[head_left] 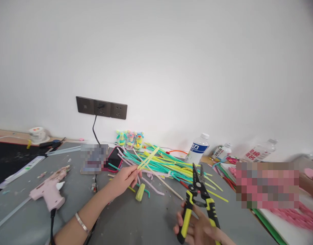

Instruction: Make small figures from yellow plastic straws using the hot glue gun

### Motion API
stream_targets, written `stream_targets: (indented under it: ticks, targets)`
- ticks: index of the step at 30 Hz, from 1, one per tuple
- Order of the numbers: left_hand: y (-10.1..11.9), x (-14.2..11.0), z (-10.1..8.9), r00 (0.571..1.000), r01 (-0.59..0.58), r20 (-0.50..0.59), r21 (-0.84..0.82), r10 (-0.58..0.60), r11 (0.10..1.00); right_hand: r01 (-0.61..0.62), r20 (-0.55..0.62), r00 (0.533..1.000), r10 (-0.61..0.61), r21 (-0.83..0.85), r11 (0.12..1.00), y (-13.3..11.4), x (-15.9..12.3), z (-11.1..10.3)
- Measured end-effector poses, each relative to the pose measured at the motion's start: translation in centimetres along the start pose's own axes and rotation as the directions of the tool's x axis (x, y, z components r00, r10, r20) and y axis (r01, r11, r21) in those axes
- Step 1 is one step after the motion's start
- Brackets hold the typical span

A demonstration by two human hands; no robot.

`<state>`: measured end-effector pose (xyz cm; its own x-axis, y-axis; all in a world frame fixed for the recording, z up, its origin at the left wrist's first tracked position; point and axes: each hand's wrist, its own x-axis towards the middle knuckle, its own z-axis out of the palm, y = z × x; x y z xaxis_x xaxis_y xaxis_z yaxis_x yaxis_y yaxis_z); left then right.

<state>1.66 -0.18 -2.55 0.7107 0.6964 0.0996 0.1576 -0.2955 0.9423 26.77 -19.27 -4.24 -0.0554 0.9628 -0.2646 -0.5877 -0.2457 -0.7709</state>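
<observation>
Pinched between the thumb and fingers of my left hand (128,177) are pale yellow pipe cleaners (151,156), whose ends cross and point up to the right. My right hand (197,227) grips wire strippers (198,186) with black and yellow handles; their jaws stand apart and point upward. A short yellow bundle of pipe cleaners (140,192) sits on the grey mat (156,217) just below my left hand. Behind both hands spreads a loose pile of teal, yellow and lilac pipe cleaners (169,166).
A pink glue gun (49,190) rests at left, its cord running forward. Small figures (131,139) stand by the wall, near a phone (115,159). A white bottle (197,148) is behind the pile. At right, another person's hand (309,183) is near pink pipe cleaners (296,216).
</observation>
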Motion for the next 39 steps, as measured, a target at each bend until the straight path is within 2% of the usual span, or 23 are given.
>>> stream_targets:
  ticks: [2, 4, 7, 10, 13, 17, 26, 29, 35, 39]
  targets:
    - [0.0, 0.0, 0.0, 1.000, 0.012, 0.004, 0.002, -0.012, 1.000, -0.036, 0.176, 0.984, 0.033, 0.016, 0.999, -1.0, 1.1, 2.6]
    - [-0.1, 0.1, 0.0, 1.000, 0.001, -0.014, -0.021, -0.002, 1.000, -0.048, 0.318, 0.946, 0.061, -0.050, 0.998, -2.6, 2.7, 4.7]
    - [-0.5, 0.4, -0.3, 0.996, -0.020, -0.082, -0.037, 0.017, 0.999, -0.038, 0.405, 0.906, 0.126, -0.217, 0.975, -4.9, 6.0, 6.6]
    - [-1.1, 0.8, -0.7, 0.982, 0.002, -0.189, -0.014, -0.005, 1.000, -0.039, 0.441, 0.882, 0.168, -0.287, 0.957, -5.3, 9.5, 7.2]
    - [-1.4, 0.9, -1.0, 0.968, 0.034, -0.249, -0.006, -0.034, 0.999, 0.002, 0.459, 0.881, 0.112, -0.241, 0.971, -3.7, 11.6, 6.9]
    - [-1.1, 0.8, -1.0, 0.968, 0.049, -0.245, -0.008, -0.050, 0.999, -0.026, 0.486, 0.866, 0.120, -0.195, 0.980, -1.8, 11.9, 6.0]
    - [-0.5, 0.7, -0.6, 0.975, 0.059, -0.213, -0.024, -0.063, 0.998, -0.047, 0.548, 0.824, 0.141, -0.181, 0.982, -2.2, 10.8, 6.1]
    - [-0.5, 0.6, -0.7, 0.979, 0.062, -0.195, 0.007, -0.060, 0.998, -0.038, 0.531, 0.836, 0.141, -0.199, 0.979, -2.1, 10.8, 6.3]
    - [-0.5, 0.4, -0.6, 0.988, 0.076, -0.142, 0.075, -0.065, 0.994, 0.009, 0.410, 0.908, 0.083, -0.218, 0.976, -2.7, 10.5, 6.3]
    - [-0.7, 0.4, -0.6, 0.985, 0.081, -0.161, 0.100, -0.065, 0.992, 0.029, 0.391, 0.917, 0.076, -0.256, 0.966, -2.9, 10.6, 6.0]
